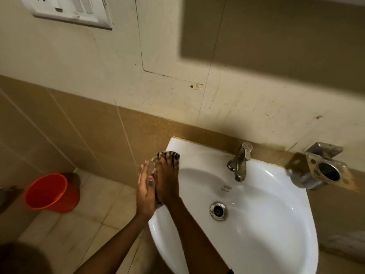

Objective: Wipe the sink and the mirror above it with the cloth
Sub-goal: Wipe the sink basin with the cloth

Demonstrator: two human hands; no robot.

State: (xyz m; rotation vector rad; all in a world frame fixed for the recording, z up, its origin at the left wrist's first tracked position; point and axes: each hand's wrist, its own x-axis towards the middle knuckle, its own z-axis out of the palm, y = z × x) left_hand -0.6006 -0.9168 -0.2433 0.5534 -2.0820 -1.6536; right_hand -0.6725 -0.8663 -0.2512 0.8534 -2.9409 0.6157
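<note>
Your two bare forearms enter from the bottom edge and converge on the left rim of the white ceramic wash basin [276, 244]. Your right hand [166, 180] lies flat, fingers extended and spread, palm down on the striped dark-and-light cloth [173, 154]; the cloth is pressed against the basin's rear-left rim, and only its far end shows past the fingertips, with a small corner visible below the wrist. Grip state, right: fingers apart and flat, pressing the cloth rather than curled around it. Your left hand [145, 192] stands edge-on just beside the right hand, touching it along the thumb side, fingers straight and held together; grip state, left: not clamped on anything visible. Whether it touches the cloth cannot be told.

The basin bowl looks wet, with a round chrome drain [218, 211] at its centre. A worn metal tap [240, 162] sits on the rear ledge, spout over the bowl. To the right, a tarnished metal wall holder with a round opening [324, 169] is mounted beside the basin. On the tiled floor at left stands an orange plastic bucket [52, 192]. A white switch plate [69, 10] sits high on the wall. The frame is blurred towards the edges.
</note>
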